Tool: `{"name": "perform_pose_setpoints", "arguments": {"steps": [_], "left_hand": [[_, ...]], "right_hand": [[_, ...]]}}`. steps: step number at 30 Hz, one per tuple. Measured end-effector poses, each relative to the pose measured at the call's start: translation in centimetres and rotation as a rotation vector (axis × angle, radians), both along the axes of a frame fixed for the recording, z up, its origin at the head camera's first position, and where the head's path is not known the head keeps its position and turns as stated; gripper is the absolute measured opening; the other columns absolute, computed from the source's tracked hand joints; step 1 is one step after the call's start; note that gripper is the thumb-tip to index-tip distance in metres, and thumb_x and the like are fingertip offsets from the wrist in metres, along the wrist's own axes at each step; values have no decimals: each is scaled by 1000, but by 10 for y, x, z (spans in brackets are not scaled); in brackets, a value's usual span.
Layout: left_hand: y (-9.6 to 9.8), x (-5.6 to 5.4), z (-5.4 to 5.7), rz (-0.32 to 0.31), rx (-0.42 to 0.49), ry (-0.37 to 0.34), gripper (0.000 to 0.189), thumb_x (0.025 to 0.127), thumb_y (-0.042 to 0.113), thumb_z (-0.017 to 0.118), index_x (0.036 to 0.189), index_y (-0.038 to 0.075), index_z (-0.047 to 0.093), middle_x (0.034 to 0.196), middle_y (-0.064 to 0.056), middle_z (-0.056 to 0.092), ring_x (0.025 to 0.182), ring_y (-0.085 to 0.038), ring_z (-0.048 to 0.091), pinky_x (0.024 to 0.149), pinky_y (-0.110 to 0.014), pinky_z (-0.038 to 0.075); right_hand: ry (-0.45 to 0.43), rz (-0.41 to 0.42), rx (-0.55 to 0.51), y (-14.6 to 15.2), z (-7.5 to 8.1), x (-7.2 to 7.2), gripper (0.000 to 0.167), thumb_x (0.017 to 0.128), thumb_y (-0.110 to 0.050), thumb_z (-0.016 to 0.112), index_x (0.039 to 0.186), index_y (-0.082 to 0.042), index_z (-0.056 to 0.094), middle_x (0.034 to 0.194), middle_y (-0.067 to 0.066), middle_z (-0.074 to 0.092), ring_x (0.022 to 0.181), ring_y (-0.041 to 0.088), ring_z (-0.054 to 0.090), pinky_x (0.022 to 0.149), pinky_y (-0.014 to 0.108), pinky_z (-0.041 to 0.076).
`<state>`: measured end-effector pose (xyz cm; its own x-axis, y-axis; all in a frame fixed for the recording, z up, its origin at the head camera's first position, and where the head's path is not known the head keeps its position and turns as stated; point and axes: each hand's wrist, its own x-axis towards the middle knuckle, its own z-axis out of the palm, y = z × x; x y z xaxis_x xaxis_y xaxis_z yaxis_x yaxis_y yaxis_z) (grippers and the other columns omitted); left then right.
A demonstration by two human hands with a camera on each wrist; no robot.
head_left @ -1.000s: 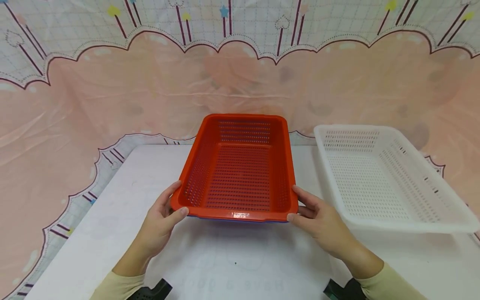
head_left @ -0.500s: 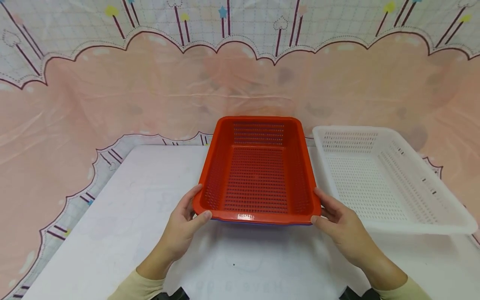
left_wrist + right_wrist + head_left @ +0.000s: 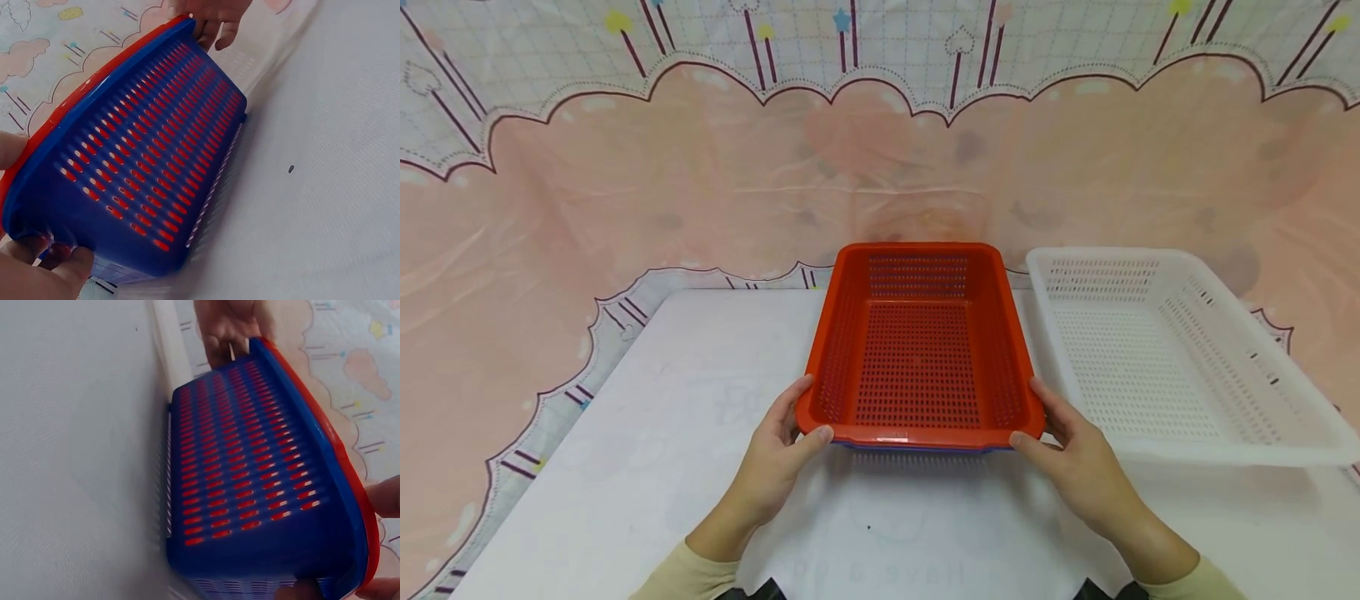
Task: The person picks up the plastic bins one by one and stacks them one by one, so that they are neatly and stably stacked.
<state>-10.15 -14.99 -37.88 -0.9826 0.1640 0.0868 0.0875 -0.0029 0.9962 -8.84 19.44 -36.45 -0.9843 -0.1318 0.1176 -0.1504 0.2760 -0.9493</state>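
Observation:
A red perforated plastic basket [image 3: 917, 362] is nested inside a blue one of similar shape [image 3: 144, 150]. Only a thin strip of the blue basket shows below the red rim in the head view, while both wrist views show its slotted near wall. My left hand [image 3: 771, 467] grips the near left corner, thumb on the red rim and fingers under the blue one. At the near right corner, my right hand [image 3: 1078, 471] holds the pair the same way. The underside of the stack is close over the white tabletop [image 3: 700, 425] in the wrist views.
To the right stands a larger white perforated basket [image 3: 1135, 375], its left side close to the red basket. A peach patterned cloth [image 3: 737, 183] hangs behind the table. Tabletop extends to the left and in front of the nested pair.
Both hands have carried the nested baskets rightward, toward the white basket. Over the last half second the pair has come slightly lower in view. The white basket has stayed in place.

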Motion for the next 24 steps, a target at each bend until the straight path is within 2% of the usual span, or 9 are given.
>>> {"name": "perform_pose_setpoints", "arguments": {"steps": [6, 14, 21, 24], "left_hand": [[1, -1, -1, 3, -5, 2, 76, 95, -1, 62, 157, 0, 18, 160, -23, 24, 145, -38, 27, 100, -17, 41], [0, -1, 0, 11, -37, 26, 75, 95, -1, 63, 156, -2, 19, 160, -23, 23, 145, -37, 26, 101, -15, 40], [-4, -3, 4, 13, -128, 49, 71, 94, -1, 64, 154, -3, 25, 158, -23, 29, 142, -37, 33, 99, -18, 43], [-5, -4, 8, 29, -211, 65, 73, 93, 3, 67, 154, -2, 27, 156, -22, 34, 141, -35, 37, 104, -30, 43]], "right_hand": [[-1, -25, 9, -2, -1, 3, 79, 93, -10, 72, 155, 5, 25, 150, 23, 42, 124, 36, 53, 84, 17, 52], [43, -37, -22, -7, -7, 2, 80, 92, -9, 73, 154, 7, 25, 151, 27, 39, 129, 33, 48, 87, 17, 51], [37, -37, 7, -7, -3, 4, 78, 93, -10, 72, 154, 8, 26, 149, 28, 41, 123, 35, 54, 85, 18, 53], [-5, -7, 55, -2, 3, 10, 80, 95, -16, 72, 156, 4, 24, 151, 25, 39, 122, 35, 57, 85, 22, 54]]}}
